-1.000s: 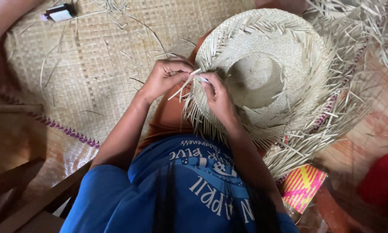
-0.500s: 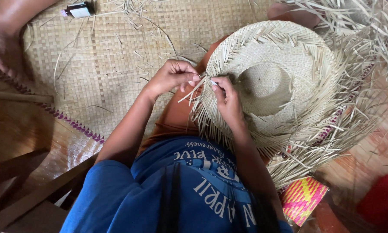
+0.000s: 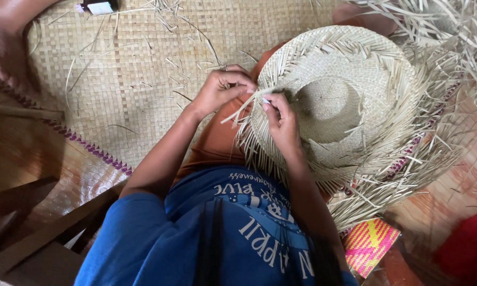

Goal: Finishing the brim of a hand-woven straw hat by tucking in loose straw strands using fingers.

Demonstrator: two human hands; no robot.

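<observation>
1. A half-woven straw hat [image 3: 344,106] rests on the person's lap, crown up, its brim edge bristling with loose strips all round.
2. The left hand [image 3: 220,90] sits at the near-left edge of the brim, fingers [image 3: 238,78] curled together and pinched on a strip [image 3: 238,108] that sticks out from the weave.
3. The right hand [image 3: 282,119] lies on top of the brim just beside the left, fingers bent inward and pressed on the strips at the same spot; the two hands nearly touch.
4. The pinched strip runs slantwise down and left from between the hands, its free end over the orange cloth [image 3: 217,143] on the lap.
5. Under the person is a woven mat [image 3: 138,69] with a purple-patterned border [image 3: 90,148], scattered with short cut strips.
6. Another person's hand [image 3: 5,50] rests on the mat at the top left, well apart from the hat.
7. A small dark object [image 3: 98,6] lies at the mat's top edge; what it is cannot be told.
8. A heap of loose strips [image 3: 450,47] lies to the right of the hat, touching its fringe.
9. A pink-and-yellow woven piece [image 3: 370,244] lies below the hat's fringe, near a red cloth [image 3: 469,249] at the lower right.
10. The person wears a blue shirt [image 3: 196,238].
</observation>
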